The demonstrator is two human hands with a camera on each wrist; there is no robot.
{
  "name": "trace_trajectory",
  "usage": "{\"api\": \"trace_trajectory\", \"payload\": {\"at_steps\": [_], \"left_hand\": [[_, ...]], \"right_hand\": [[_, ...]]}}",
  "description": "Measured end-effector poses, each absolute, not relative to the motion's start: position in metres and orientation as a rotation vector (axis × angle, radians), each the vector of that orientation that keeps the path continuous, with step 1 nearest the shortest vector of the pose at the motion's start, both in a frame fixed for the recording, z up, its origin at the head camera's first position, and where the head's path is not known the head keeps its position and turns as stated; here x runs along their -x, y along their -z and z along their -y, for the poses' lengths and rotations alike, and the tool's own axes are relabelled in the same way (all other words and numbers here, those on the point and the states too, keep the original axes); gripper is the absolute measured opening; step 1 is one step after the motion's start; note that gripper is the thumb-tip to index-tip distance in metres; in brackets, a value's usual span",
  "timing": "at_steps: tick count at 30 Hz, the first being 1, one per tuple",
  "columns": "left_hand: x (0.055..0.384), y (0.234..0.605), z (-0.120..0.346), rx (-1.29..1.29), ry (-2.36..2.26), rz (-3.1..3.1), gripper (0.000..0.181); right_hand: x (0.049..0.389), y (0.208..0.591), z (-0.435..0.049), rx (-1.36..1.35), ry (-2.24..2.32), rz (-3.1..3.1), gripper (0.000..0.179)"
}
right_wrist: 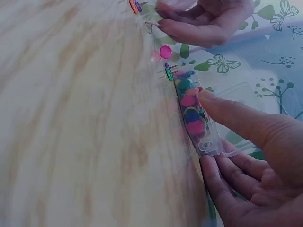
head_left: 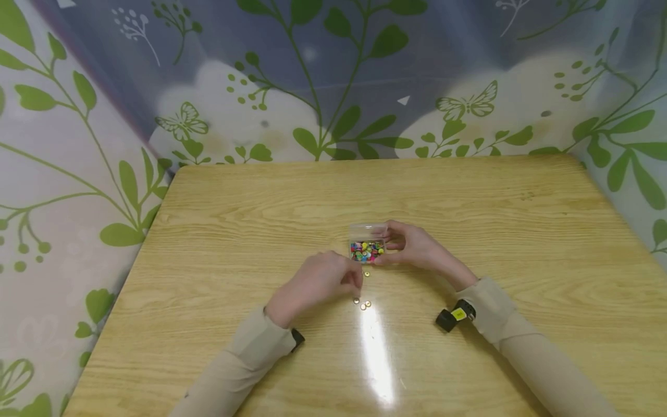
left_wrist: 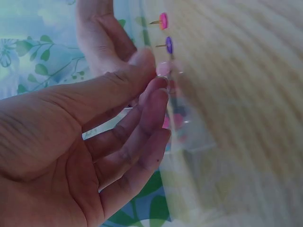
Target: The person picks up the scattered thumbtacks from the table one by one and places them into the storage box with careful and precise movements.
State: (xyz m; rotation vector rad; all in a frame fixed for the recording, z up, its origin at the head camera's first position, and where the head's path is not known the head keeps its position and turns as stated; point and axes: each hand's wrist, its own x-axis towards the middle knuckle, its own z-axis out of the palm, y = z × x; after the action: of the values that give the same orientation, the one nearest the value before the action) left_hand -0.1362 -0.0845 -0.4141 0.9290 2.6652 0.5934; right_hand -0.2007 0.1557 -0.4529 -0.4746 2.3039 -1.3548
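A small clear plastic box [head_left: 367,252] with its hinged lid raised holds many colourful thumbtacks [right_wrist: 191,101]. My right hand [head_left: 414,245] grips the box, thumb on the near side and fingers around the back and under the lid. Bent over the table just in front of the box, my left hand [head_left: 323,281] has thumb and index finger together. At its fingertips in the right wrist view is a tilted thumbtack [right_wrist: 151,24], head edge-on. Pink and purple thumbtacks [left_wrist: 169,45] lie pin up beside that hand in the left wrist view.
More loose thumbtacks [head_left: 363,307] lie on the wooden table [head_left: 250,208] near me, and another thumbtack [head_left: 367,274] is right before the box. A leaf-patterned curtain [head_left: 359,75] hangs along the back edge. Black wrist straps [head_left: 454,315] show at both cuffs.
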Motion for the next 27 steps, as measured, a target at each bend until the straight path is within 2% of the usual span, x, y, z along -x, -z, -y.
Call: {"api": "trace_trajectory", "payload": {"at_steps": [6, 10, 14, 27], "left_hand": [[0.136, 0.419, 0.083, -0.956, -0.543, -2.689, 0.015], [0.137, 0.419, 0.084, -0.928, -0.559, -2.747, 0.01], [0.141, 0.415, 0.086, -0.861, -0.623, -2.813, 0.005], [0.161, 0.409, 0.082, -0.574, -0.797, -3.062, 0.004]], "right_hand": [[0.201, 0.453, -0.155, 0.475, 1.341, -2.316, 0.066], [0.201, 0.453, -0.156, 0.478, 1.333, -2.321, 0.066], [0.202, 0.453, -0.156, 0.483, 1.337, -2.318, 0.066], [0.2, 0.451, -0.155, 0.49, 1.341, -2.323, 0.065]]}}
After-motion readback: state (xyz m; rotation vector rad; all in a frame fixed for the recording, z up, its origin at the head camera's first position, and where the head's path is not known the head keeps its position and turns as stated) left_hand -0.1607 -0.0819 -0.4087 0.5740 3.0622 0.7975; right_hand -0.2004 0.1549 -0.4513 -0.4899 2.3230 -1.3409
